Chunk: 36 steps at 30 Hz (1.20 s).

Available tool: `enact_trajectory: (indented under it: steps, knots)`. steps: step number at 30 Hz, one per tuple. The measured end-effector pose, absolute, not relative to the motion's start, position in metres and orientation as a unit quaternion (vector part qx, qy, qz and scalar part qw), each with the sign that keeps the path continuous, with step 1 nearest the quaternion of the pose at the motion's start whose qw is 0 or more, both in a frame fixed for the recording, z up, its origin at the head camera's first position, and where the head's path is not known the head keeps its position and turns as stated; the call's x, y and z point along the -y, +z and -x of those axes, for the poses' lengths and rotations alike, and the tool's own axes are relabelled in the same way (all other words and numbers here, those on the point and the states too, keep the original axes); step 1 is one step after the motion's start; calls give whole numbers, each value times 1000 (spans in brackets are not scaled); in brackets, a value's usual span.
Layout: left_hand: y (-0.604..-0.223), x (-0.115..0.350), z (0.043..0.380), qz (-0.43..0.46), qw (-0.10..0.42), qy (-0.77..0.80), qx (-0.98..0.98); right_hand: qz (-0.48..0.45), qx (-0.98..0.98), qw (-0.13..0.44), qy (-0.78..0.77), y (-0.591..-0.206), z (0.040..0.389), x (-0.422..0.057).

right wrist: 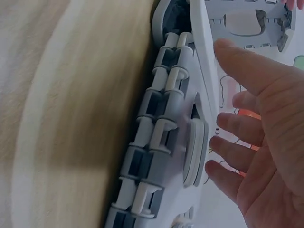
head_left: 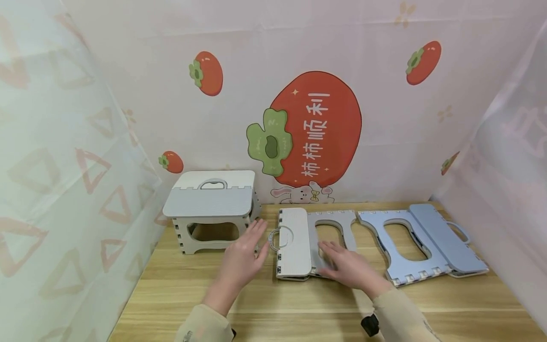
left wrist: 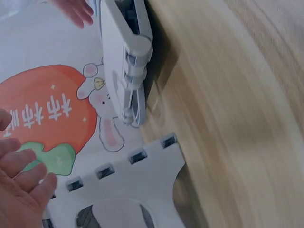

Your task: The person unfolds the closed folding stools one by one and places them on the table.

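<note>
A folding step stool with a white and grey top stands unfolded on its legs at the left. Beside its right legs is my left hand, fingers extended and holding nothing. A second white and grey folding stool lies folded flat in the middle, its carry handle on the left side. Over this stool's grey leg panel hovers my right hand, with fingers loosely spread; in the right wrist view the thumb is close to the stool, and whether it touches cannot be told.
At the right a blue folding stool lies flat, its handle pointing right. The wooden table ends at a printed cloth backdrop behind and cloth sides left and right.
</note>
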<state>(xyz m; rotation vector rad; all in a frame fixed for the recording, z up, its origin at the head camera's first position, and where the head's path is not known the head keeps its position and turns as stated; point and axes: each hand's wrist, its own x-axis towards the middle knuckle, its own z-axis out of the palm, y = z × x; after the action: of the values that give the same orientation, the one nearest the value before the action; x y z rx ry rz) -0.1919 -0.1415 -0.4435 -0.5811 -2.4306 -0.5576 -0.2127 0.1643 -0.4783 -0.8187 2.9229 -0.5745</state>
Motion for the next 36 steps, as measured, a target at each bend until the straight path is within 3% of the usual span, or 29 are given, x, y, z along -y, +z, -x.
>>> enact_trajectory:
  steps: [6, 13, 23, 36]
  knots:
    - [-454, 132, 197, 169, 182, -263, 932, 278, -946, 12, -165, -479, 205, -171]
    - [-465, 126, 207, 99, 96, -339, 931, 277, -952, -8, -133, -483, 202, -175]
    - [-478, 120, 220, 31, 37, -397, 917, 255, -961, 3, -105, -487, 198, -175]
    - [-492, 116, 228, -43, -7, -488, 872, 289, -952, -65, -77, -496, 195, -174]
